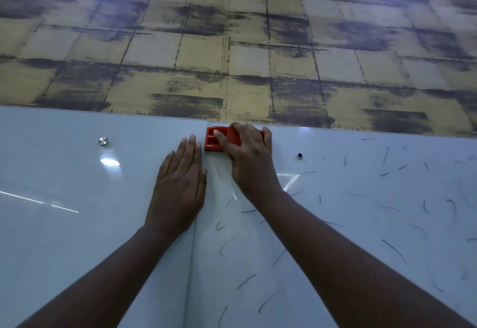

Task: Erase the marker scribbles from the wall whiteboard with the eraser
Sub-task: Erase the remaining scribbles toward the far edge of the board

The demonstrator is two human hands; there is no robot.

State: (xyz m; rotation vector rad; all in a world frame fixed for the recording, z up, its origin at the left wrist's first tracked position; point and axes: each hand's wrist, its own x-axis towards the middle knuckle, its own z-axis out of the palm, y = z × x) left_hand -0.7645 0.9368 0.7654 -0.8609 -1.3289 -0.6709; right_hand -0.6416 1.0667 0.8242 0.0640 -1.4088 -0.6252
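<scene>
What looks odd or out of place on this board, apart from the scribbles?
One thing: the two mounting points don't match. The left panel has a shiny metal cap, while the right panel shows only a dark fitting, as if its cap were missing. Otherwise nothing stands out; the right hand holds the red eraser at the whiteboard top edge.

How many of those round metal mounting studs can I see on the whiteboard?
2. A shiny silver stud sits left of the left hand; a darker stud sits right of the right hand. Others may lie out of view.

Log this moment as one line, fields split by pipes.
right hand grips red eraser at whiteboard top edge | left hand flat on board | scribbles remain right and below
</scene>
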